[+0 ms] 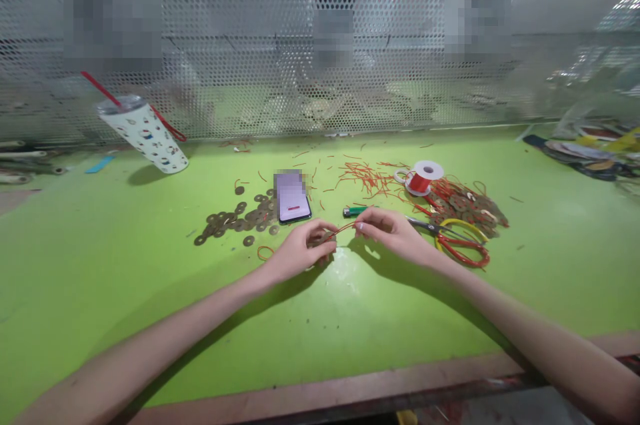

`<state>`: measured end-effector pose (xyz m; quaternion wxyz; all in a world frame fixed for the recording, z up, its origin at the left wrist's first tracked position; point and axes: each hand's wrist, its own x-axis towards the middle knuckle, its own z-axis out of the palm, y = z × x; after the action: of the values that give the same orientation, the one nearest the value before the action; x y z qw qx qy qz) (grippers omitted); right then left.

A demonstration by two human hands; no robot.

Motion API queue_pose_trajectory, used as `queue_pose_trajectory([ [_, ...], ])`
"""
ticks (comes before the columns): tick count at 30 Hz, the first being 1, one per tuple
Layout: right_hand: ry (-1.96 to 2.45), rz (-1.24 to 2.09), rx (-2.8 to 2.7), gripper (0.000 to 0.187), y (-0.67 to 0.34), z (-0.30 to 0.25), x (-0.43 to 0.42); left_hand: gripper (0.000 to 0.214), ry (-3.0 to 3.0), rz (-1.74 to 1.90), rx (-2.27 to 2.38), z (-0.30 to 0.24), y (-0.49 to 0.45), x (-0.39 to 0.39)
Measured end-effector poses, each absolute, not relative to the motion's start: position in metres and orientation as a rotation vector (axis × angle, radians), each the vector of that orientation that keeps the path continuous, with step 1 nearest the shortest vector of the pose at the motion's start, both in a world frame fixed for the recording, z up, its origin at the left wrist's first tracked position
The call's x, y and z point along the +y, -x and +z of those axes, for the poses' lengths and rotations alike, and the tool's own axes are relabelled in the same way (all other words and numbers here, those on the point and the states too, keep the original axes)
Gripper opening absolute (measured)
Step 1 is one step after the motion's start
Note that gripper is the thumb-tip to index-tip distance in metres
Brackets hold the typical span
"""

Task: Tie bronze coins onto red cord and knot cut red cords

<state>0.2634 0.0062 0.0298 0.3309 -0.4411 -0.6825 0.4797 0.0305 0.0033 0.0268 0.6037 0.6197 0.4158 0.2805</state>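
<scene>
Between thumb and fingers, my left hand (303,248) pinches a round brown coin (327,237), partly hidden by the fingers. A thin red cord (345,228) runs from the coin to my right hand (387,233), whose thumb and forefinger are closed on its other end. Just behind the right hand lies a green lighter (354,211). Scissors (463,252) with red and yellow handles rest beside the right wrist. Loose brown coins with centre holes (249,240) are scattered beyond the left hand, near a small loop of cord (265,253).
A phone (294,202) lies behind my hands. Cut red cord pieces (367,178), a spool of red cord (421,183) and a pile of corded coins (463,202) are at back right. A patterned tumbler (150,135) stands back left, before a perforated metal screen (225,78).
</scene>
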Motion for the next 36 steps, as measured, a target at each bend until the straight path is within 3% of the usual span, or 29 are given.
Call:
queue_pose_trajectory([
  [13,1.182,0.691,-2.113,0.015,-0.267,0.026,0.014,0.034,-1.365,0.633,1.022,0.026,-0.026,0.014],
  [19,1.083,0.686,-2.291,0.016,-0.27,0.036,0.015,0.03,-1.473,0.655,1.054,0.025,-0.024,0.014],
  [23,1.029,0.722,-2.216,0.033,-0.263,0.046,0.01,0.025,-1.625,0.671,1.067,0.03,-0.025,0.009],
  [27,0.999,1.021,-2.181,0.047,-0.244,0.044,0.003,0.02,-1.8,0.708,1.062,0.033,-0.03,0.004],
  [30,1.061,1.133,-2.156,0.035,-0.232,0.036,0.0,0.019,-1.87,0.758,1.076,0.032,-0.032,0.004],
  [36,1.179,0.993,-2.18,0.015,-0.23,0.03,0.003,0.022,-1.614,0.724,1.091,0.028,-0.029,0.009],
])
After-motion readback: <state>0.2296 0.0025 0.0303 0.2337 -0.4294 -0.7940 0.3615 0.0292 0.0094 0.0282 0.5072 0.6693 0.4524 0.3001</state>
